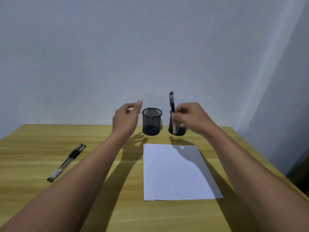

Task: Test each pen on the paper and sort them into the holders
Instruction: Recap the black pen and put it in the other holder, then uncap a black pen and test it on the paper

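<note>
Two black mesh holders stand at the back of the table. The left holder (151,122) looks empty. The right holder (177,129) is partly hidden by my right hand (192,118), which grips a black-capped pen (171,102) upright, its lower end inside that holder. My left hand (127,118) hovers just left of the left holder, fingers loosely curled, holding nothing. A white sheet of paper (173,173) lies in front of the holders with faint marks near its top left corner. Two more pens (66,162) lie side by side on the table's left.
The wooden table (50,143) ends at a plain grey wall behind the holders. A dark object (301,171) stands beyond the table's right edge. My forearms stretch across the near part of the table.
</note>
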The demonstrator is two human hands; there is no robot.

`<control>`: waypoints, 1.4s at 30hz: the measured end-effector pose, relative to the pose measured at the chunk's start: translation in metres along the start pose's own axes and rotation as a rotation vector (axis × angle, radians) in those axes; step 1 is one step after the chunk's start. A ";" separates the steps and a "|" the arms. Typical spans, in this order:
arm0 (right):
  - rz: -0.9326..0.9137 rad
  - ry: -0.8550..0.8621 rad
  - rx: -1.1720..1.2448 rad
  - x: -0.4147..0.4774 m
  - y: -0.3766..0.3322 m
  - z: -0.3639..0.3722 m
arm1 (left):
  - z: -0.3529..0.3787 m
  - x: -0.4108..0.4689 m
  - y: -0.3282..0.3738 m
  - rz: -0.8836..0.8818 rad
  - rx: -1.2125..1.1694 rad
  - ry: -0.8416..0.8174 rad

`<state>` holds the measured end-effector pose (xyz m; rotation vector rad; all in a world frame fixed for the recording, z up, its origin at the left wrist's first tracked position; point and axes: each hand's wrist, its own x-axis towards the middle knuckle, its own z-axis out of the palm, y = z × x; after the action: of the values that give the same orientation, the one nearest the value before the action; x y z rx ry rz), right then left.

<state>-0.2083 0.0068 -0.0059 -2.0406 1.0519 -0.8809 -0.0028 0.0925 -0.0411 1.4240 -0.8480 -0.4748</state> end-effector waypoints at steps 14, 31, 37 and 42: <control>0.003 0.107 -0.005 0.111 0.000 0.053 | 0.047 0.053 -0.086 0.006 0.306 -0.152; -0.105 0.041 -0.250 0.079 -0.023 0.058 | 0.026 0.031 -0.068 0.043 0.409 -0.058; -0.218 -0.195 -0.407 0.038 -0.048 0.086 | -0.045 -0.021 -0.050 0.173 0.747 -0.037; -0.316 -0.362 -0.486 0.010 -0.070 0.140 | -0.111 -0.059 -0.053 0.144 0.940 0.026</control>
<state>-0.0642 0.0648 -0.0244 -2.7000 0.8044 -0.3876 0.0535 0.2028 -0.0988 2.1845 -1.2177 0.0948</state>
